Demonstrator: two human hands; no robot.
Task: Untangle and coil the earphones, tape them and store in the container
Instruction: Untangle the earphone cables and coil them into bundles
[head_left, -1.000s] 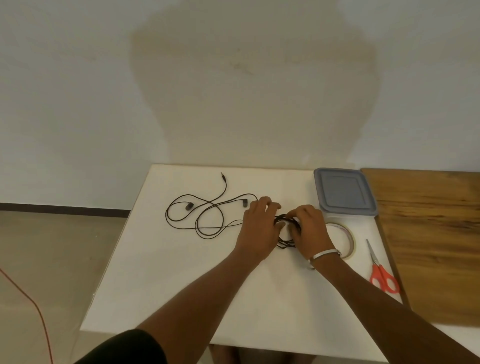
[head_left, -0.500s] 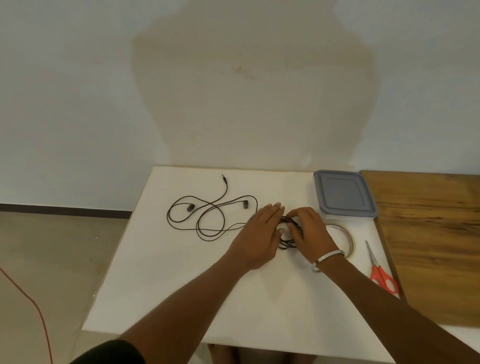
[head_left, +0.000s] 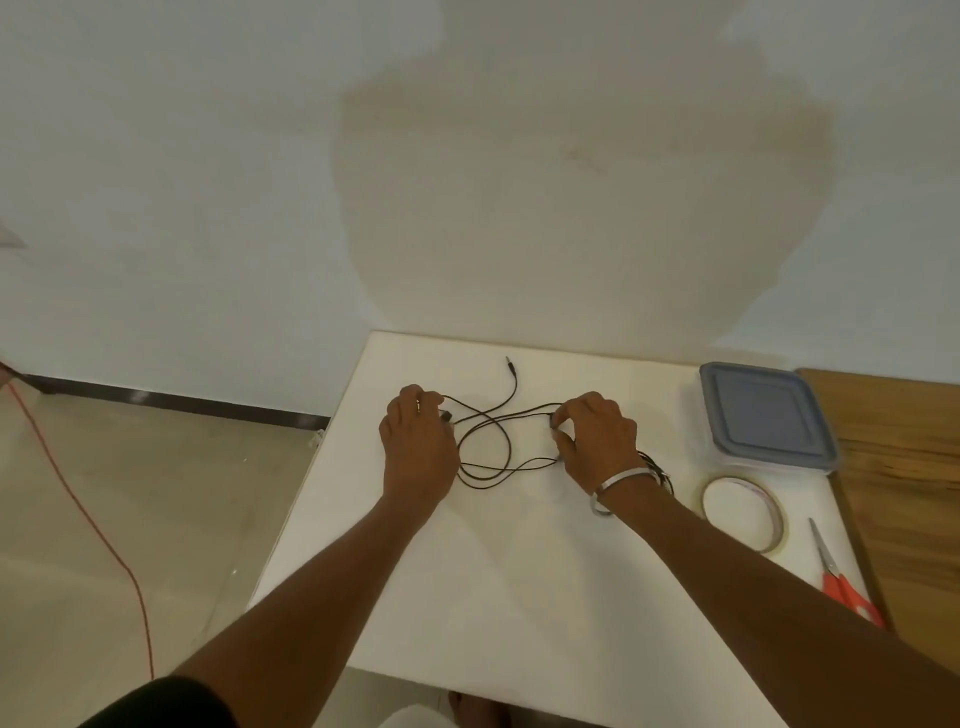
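My forearms reach up from the bottom of the frame onto the white table (head_left: 519, 597). At the lower right edge lie the red-handled scissors (head_left: 841, 582), and just above them the roll of tape (head_left: 744, 512), both untouched. A second ago both my hands were closed together over a small black coiled bundle (head_left: 658, 470) near the tape; now they have left it and moved apart. That bundle lies behind my right wrist, just left of the tape, partly hidden by the wrist with its metal bangle (head_left: 615, 486).

In the middle of the frame my left hand (head_left: 415, 447) curls its fingers around an earbud at the left end of the loose earphones (head_left: 488, 441), and my right hand (head_left: 597, 439) pinches the cable at the right end. Between them the black wire crosses itself in several loops on the table, and its plug lies free further up, near the table's far edge.

I judge that the first pair is coiled but not yet taped, and that I am now starting to untangle the second pair. The taping and storing are left.

Farthest, at the upper right of the table, stands the container (head_left: 763, 415) with its grey lid on, well apart from both pairs.
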